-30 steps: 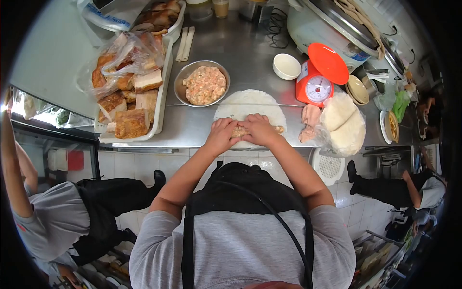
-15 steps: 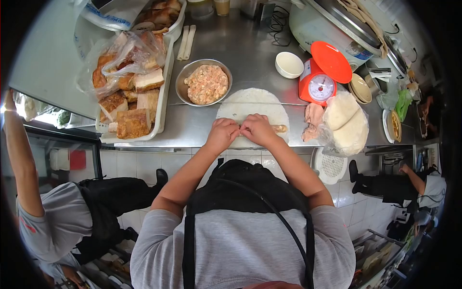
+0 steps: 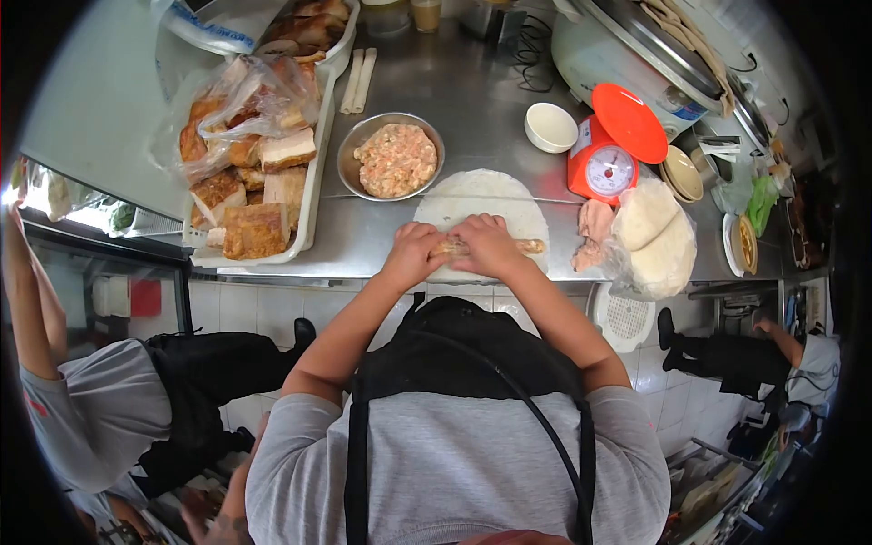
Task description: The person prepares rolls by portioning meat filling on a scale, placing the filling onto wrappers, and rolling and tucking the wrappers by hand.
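Observation:
A round, thin white wrapper sheet [image 3: 480, 193] lies near the front edge of the steel table. A strip of minced filling [image 3: 530, 245] runs along its near part, showing between my hands and beyond the right one. My left hand [image 3: 414, 255] is curled round the strip's left end and the wrapper's edge. Over the middle of the strip, my right hand [image 3: 484, 245] has its fingers bent down onto it. My palms hide part of the wrapper's near edge. A metal bowl [image 3: 344, 174] of pink minced filling [image 3: 397, 159] stands behind my left hand.
At left, a white tray [image 3: 313, 204] holds roasted pork pieces [image 3: 256, 232]. A red scale [image 3: 595, 177], white bowl [image 3: 550, 127] and bagged white wrappers [image 3: 654, 238] stand at right. Two white rolls [image 3: 359, 82] lie behind the bowl. Co-workers [image 3: 118, 391] are on both sides.
My hands have moved apart, so filling now shows between them. At left, the co-worker's raised arm has shifted, and another person's arm has appeared lower down.

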A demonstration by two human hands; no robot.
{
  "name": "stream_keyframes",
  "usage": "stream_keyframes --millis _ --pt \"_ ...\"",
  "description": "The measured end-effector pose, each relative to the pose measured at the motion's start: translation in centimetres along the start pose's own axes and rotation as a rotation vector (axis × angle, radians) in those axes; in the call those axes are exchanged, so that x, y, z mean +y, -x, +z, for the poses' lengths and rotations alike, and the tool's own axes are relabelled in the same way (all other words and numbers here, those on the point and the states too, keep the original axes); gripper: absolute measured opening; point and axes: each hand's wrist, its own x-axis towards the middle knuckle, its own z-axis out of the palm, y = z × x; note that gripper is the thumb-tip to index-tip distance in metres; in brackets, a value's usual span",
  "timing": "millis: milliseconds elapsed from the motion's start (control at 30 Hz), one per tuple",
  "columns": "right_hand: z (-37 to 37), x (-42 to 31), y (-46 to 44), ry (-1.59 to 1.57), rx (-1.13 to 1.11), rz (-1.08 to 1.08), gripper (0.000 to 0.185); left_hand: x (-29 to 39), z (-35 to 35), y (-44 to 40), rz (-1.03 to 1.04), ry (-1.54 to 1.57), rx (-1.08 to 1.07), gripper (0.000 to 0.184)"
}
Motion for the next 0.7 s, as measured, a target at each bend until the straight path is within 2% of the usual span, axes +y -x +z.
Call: stream_keyframes --millis 100,300,400,500,700 --pt "-0.1 0.0 0.2 -0.053 0.055 -0.044 0.031 1.4 -1.0 -0.2 -0.06 -0.084 0.104 0.037" --pt "1.3 -0.6 -0.9 0.021 -0.049 0.001 0.031 -0.4 0.3 0.6 -0.045 -0.087 0.048 0.041" --pt "0.8 -0.5 -0.9 0.0 -0.018 -0.023 0.025 -0.4 0.0 0.8 -0.045 -0.061 0.054 0.037" --pt "0.0 -0.5 -0.3 -0.124 0.116 -0.035 0.017 0.6 -1.3 0.9 -0.046 -0.056 0.075 0.027" --pt "1.2 -0.1 -1.0 -0.12 -0.053 -0.04 0.026 -0.2 0.2 1.4 -0.021 -0.071 0.151 0.033"
